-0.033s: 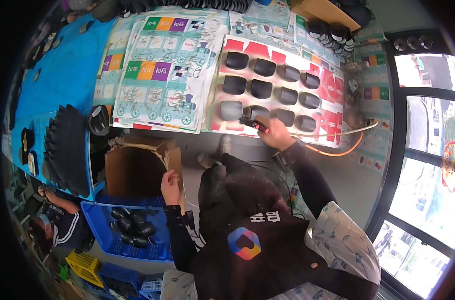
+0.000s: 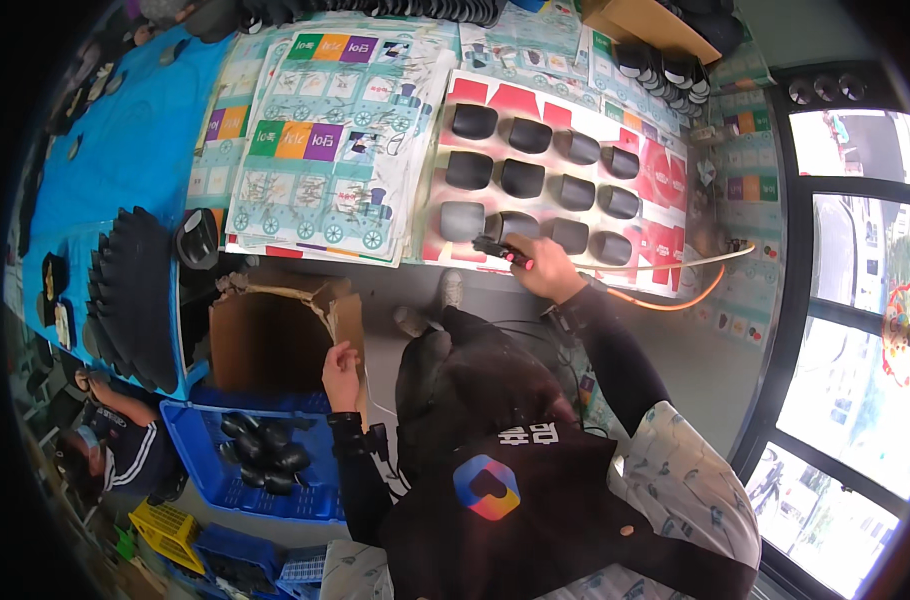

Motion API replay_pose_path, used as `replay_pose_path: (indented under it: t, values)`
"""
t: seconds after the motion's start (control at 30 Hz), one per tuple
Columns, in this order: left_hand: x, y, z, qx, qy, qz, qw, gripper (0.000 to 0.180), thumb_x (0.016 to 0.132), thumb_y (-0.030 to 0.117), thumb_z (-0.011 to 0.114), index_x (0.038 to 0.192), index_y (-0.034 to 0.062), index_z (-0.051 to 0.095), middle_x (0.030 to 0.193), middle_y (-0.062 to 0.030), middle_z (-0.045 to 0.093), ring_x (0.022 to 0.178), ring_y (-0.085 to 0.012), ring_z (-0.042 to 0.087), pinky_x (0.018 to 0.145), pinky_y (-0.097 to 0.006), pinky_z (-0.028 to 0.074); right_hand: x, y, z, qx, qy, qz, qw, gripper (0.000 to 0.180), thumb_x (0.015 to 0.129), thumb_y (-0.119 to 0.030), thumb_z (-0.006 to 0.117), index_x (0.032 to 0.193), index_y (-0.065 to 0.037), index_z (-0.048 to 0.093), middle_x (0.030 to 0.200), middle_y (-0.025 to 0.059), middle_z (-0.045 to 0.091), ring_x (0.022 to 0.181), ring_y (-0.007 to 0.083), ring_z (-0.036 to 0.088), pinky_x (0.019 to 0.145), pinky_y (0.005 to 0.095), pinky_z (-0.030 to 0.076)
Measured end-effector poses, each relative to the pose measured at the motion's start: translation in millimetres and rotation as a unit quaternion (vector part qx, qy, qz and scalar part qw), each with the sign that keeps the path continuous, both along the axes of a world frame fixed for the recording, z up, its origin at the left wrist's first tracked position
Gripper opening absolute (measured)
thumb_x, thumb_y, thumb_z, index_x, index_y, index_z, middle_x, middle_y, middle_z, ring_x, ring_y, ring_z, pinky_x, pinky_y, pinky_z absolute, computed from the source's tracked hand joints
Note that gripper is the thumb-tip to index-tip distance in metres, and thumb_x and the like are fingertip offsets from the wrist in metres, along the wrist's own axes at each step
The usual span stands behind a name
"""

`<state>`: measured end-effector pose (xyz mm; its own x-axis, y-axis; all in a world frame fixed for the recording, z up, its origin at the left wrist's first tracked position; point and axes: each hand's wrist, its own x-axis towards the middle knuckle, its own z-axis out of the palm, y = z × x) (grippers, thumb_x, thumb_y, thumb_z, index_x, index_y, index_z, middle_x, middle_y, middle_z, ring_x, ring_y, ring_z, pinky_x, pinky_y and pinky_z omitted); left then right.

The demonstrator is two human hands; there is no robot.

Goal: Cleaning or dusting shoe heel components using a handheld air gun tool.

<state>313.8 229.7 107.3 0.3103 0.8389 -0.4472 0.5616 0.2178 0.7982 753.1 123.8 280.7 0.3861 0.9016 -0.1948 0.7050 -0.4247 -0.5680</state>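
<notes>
My right hand [image 2: 547,268] is closed around a small black spray gun [image 2: 497,250] with pinkish-red knobs. Its nozzle is at the near-left corner of a sheet [image 2: 658,255] patterned in red and white. Several black curved pieces [image 2: 522,179], shaped like toe caps, lie in rows on that sheet. The piece at the near-left corner [image 2: 462,221] looks greyer than the rest. Beside it, another piece [image 2: 520,224] is partly hidden by the gun and hand. My left hand [image 2: 341,372] hangs beside the cardboard box, its fingers loosely bent and apart, holding nothing I can see.
Pale and orange hoses [image 2: 665,303] run rightward from my right hand. A stack of printed sheets [image 2: 310,190] lies left of the pieces. Below stand an open cardboard box [image 2: 349,325] and a blue crate [image 2: 190,440] with black pieces. Another person [image 2: 125,440] is at far left.
My right hand and the spray gun have shifted slightly left and the gun has turned a little. My left hand and the black pieces stay as they were.
</notes>
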Motion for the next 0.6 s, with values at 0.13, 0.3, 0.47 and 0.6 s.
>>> replay_pose_path:
  t: [0.13,0.3,0.47,0.6]
  values:
    - [0,-7,10,-0.041,-0.038,0.017,0.998,0.023,0.098,-0.003,0.058,0.120,0.0008,0.064,0.098,-0.0091,0.072,0.085,-0.0162,0.070,0.081,-0.029,0.054,-2,13,-10,-0.038,-0.010,0.036,0.999,0.038,0.077,-0.008,0.063,0.115,-0.010,0.068,0.089,0.0210,0.069,0.084,0.0438,0.066,0.072,0.0510,0.052]
    - [13,-4,16,-0.074,-0.076,0.058,0.993,0.021,0.100,0.002,0.057,0.120,0.0009,0.064,0.097,-0.0078,0.071,0.084,-0.0155,0.068,0.081,-0.028,0.053,5,8,-11,-0.066,-0.005,0.065,0.996,0.038,0.077,-0.008,0.063,0.114,-0.010,0.067,0.085,0.0214,0.069,0.082,0.0439,0.066,0.072,0.0510,0.052]
    - [24,-13,9,-0.102,-0.089,0.063,0.989,0.022,0.101,0.005,0.057,0.121,-0.0001,0.064,0.097,-0.0081,0.071,0.084,-0.0151,0.068,0.080,-0.029,0.053,-1,17,-14,-0.043,-0.032,0.081,0.995,0.037,0.075,-0.006,0.062,0.111,-0.009,0.067,0.083,0.0216,0.068,0.080,0.0442,0.066,0.070,0.0521,0.052]
    - [29,-21,9,-0.129,-0.096,0.044,0.986,0.021,0.103,0.008,0.057,0.120,0.0000,0.065,0.098,-0.0084,0.071,0.084,-0.0151,0.069,0.079,-0.029,0.054,15,7,-2,-0.032,-0.012,0.066,0.997,0.032,0.075,-0.005,0.061,0.106,-0.009,0.069,0.084,0.0204,0.068,0.081,0.0437,0.066,0.071,0.0522,0.052]
